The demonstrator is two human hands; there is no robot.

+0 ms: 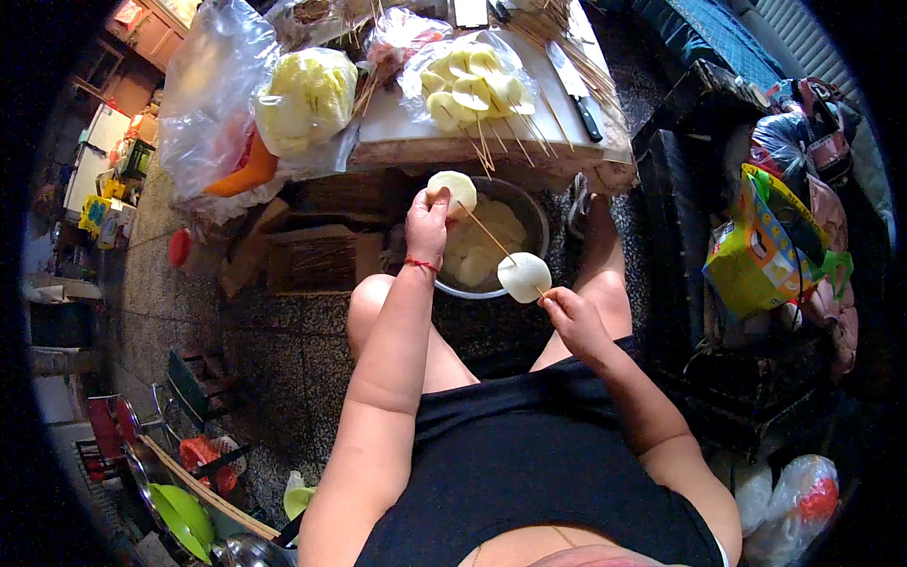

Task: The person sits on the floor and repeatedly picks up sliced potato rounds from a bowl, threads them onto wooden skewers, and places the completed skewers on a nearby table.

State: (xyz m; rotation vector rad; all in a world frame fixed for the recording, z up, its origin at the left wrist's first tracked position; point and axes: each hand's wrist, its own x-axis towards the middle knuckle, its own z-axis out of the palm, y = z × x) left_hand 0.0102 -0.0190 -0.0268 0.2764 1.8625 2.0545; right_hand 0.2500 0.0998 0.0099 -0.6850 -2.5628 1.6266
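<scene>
My left hand grips a round pale vegetable slice between thumb and fingers. A thin wooden skewer runs from that slice through a second pale slice. Its lower end is pinched in my right hand. Under my left hand, more slices lie in a round metal basin on the floor. On the table in front, skewered slices are piled on clear plastic, their sticks pointing towards me.
A kitchen knife lies on the table beside loose skewers. To the left stands a bagged leafy vegetable near a large clear plastic bag. Below the table is a cardboard box; a colourful bag is at the right.
</scene>
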